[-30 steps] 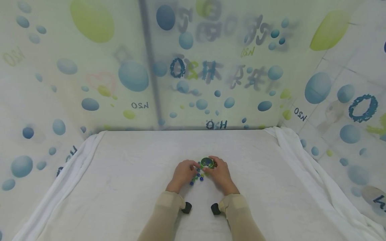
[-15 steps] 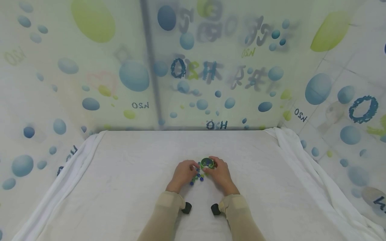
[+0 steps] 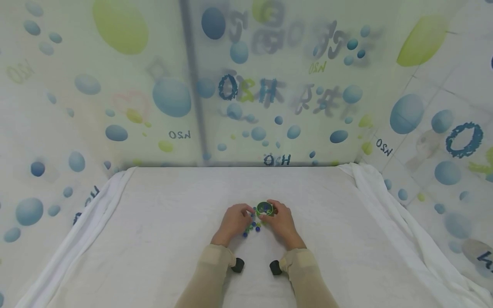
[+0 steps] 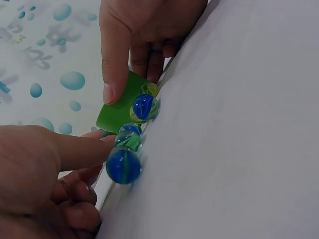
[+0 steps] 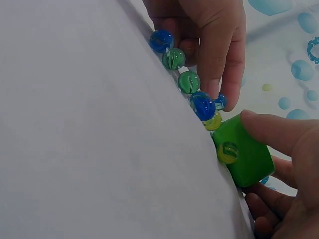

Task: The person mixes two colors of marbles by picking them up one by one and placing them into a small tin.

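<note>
My right hand [image 3: 283,219] grips a small green cup [image 5: 249,162] from its right side, thumb on the near wall and fingers behind. In the head view, several marbles show inside the cup. Left of it, my left hand [image 3: 233,220] has thumb and index finger together at a light blue marble [image 5: 220,101], which it appears to pinch. A dark blue marble [image 4: 123,165], a green marble [image 5: 174,59] and several others lie on the cloth between the hands. A yellow-green marble [image 5: 228,152] sits against the cup's outside.
A white cloth [image 3: 173,205] covers the table, bunched into folds [image 3: 389,218] along the right and left edges. Curtains [image 3: 239,119] printed with blue and green bubbles stand behind and at both sides. Black wrist devices [image 3: 238,265] sit at both cuffs.
Both hands, the cup and the marbles stay almost exactly where they were; the left fingers have shifted only very slightly.
</note>
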Available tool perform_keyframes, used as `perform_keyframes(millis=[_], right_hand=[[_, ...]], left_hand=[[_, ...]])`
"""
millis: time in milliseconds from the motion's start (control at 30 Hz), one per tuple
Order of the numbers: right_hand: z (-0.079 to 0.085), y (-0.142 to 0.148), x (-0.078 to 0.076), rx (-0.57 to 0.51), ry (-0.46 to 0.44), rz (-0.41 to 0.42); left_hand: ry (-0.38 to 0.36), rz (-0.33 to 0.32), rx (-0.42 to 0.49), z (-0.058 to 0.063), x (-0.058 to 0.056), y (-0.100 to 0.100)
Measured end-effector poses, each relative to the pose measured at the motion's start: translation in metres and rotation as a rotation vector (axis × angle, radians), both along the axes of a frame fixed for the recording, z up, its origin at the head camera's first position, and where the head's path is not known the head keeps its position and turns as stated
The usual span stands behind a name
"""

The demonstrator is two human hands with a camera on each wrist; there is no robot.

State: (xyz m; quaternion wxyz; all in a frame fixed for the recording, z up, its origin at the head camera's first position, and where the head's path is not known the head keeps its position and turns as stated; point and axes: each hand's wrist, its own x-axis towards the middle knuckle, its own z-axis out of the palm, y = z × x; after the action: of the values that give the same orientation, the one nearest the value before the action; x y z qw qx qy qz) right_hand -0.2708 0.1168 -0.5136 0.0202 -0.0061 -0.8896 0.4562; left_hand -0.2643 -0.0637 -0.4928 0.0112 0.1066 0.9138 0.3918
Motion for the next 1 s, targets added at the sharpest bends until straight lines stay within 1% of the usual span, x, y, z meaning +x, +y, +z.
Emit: perform_keyframes(millis=[200,467,633,833,1000], right_hand=[[-0.0013,-0.0004,-0.0001,-0.013,-0.001,-0.005],[-0.0010,0.0001,-0.0006,-0.018,-0.014,-0.008],[0.0007,-0.0005,0.0001,-0.020,-0.012,-0.007],[0.0020,-0.0002,0.0009,-0.027,-0.010,-0.010],[0.0021,0.0000,0.0016,-0.035,-0.009,-0.010]], left_hand=[[0.007,-0.009,0.076,-0.0021,-0.0034,-0.0028],[0.005,-0.005,0.120,0.0000,-0.0065,-0.0037],[0.023,-0.016,0.120,-0.0017,-0.0090,-0.0047],[0.027,-0.005,0.154,0.0022,-0.0086,-0.0039],[0.056,-0.012,0.200,0.0051,-0.0080,-0.0027]])
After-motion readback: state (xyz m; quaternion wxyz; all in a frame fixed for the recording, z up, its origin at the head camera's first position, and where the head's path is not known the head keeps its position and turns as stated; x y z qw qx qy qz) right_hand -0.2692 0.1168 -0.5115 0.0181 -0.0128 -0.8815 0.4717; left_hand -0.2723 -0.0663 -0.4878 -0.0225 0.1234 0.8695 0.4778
